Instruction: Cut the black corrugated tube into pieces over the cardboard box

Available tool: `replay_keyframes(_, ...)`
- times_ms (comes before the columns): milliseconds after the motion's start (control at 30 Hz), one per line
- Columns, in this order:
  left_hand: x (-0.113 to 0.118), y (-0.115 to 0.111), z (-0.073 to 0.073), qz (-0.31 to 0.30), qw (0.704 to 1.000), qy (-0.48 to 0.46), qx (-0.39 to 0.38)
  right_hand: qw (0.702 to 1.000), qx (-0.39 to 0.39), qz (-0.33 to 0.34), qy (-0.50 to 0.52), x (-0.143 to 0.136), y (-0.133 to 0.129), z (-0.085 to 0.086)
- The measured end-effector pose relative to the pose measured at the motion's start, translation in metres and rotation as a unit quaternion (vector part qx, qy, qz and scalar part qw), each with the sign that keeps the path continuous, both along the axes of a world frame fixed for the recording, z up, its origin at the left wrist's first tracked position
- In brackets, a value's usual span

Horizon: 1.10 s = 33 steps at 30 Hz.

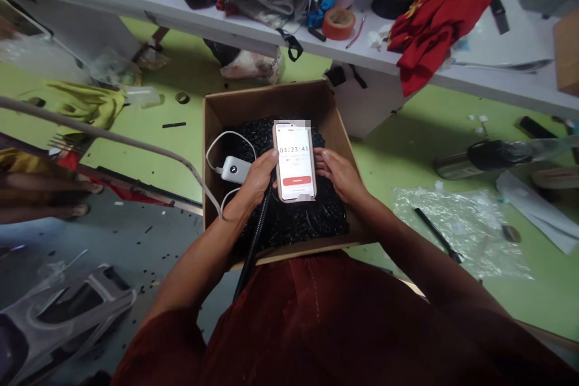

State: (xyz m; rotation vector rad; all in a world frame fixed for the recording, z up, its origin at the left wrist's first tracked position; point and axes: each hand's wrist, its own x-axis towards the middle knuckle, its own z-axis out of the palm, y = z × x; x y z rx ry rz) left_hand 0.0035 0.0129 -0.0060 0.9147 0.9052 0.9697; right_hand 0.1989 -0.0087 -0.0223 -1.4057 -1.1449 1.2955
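Observation:
My left hand (261, 176) is closed on the left edge of an upright phone (296, 170), whose lit screen shows a timer and a red button. At the phone's right edge is my right hand (339, 174), its fingers apart and partly behind the phone. Below the phone, a cardboard box (266, 93) holds a heap of small black pieces (312, 220). A white power bank (236, 170) with a white cable lies on the heap beside my left hand. A black flexible tube (256, 235) runs down from near my left hand over the box's front edge.
Beyond the box, a white table (181, 14) carries orange tape (339, 23), red cloth (446, 15) and folded material. A bottle (470, 160) and clear plastic (479, 223) lie at right. At left are a grey pole (136, 137) and another person's feet (81, 210).

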Motion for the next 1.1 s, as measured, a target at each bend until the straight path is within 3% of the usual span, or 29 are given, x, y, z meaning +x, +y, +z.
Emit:
replay_keyframes(167,0.000,0.000,0.002,-0.005,1.000,0.003,-0.007,0.998,-0.046,0.014,0.032,-0.003,0.034,0.021)
replay_keyframes(300,0.000,0.000,0.004,-0.003,1.000,0.003,-0.010,0.987,-0.132,0.001,0.091,-0.005,0.065,0.036)
replay_keyframes(433,0.000,0.001,0.004,0.001,1.000,0.003,-0.013,0.976,-0.187,0.035,0.111,-0.009,0.077,0.044)
replay_keyframes(733,0.000,0.003,-0.002,0.000,0.999,0.034,-0.011,0.979,-0.174,0.044,0.100,-0.007,0.079,0.044)
replay_keyframes(900,-0.001,0.007,-0.005,0.048,0.993,0.100,-0.039,0.988,-0.128,0.047,0.069,-0.006,0.083,0.041)
replay_keyframes(1100,-0.004,0.011,-0.008,0.080,0.983,0.150,-0.071,0.996,-0.078,0.006,0.032,0.001,0.096,0.032)
